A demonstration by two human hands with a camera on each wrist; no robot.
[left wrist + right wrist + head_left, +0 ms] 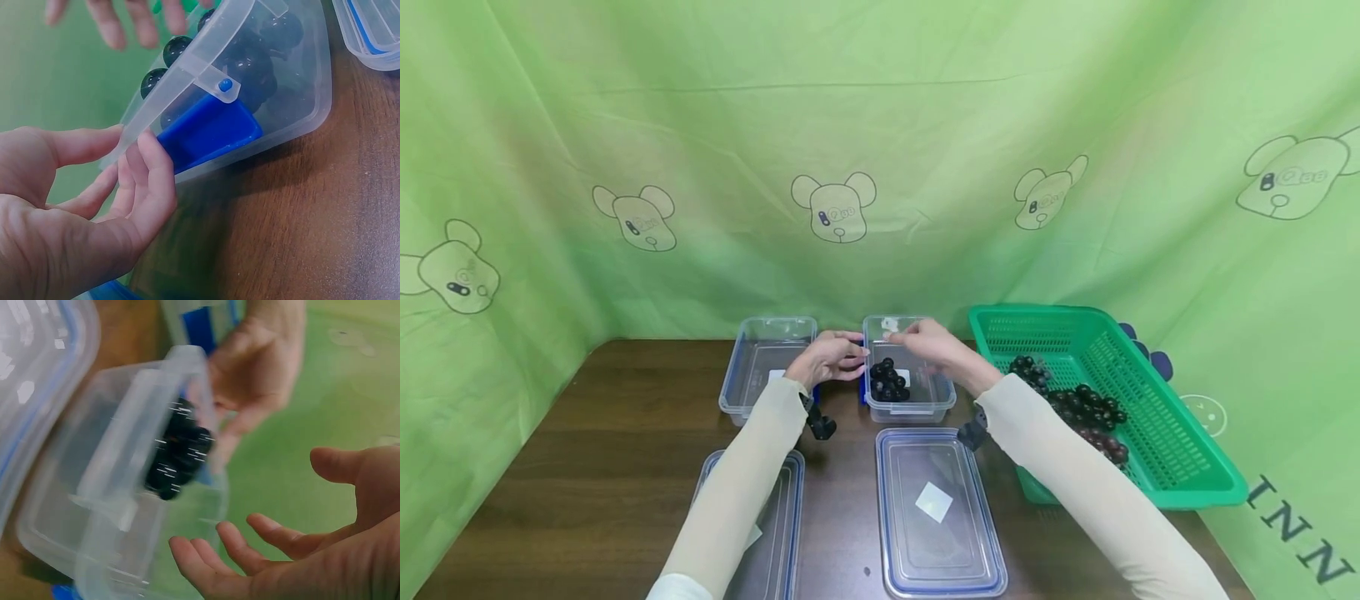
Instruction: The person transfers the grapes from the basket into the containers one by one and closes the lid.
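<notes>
The dark grape bunch (889, 382) lies in the left part of a clear container (917, 412), toward the tabletop's far edge. The left hand (827, 358) pinches the container's left rim between thumb and fingers, beside the blue latch (212, 131). The right hand (945, 352) hangs over the container, fingers apart, gripping nothing. More grapes (1086, 407) sit in a green basket (1159, 404) at the tabletop's right edge. Assessment: the container appears light, moderately stiff and probably slick; opposite rims offer the best hold. The glossy grapes are likely slippery, easily bruised and prone to detach; cradle from beneath or lift by the stem, not discernible here.
</notes>
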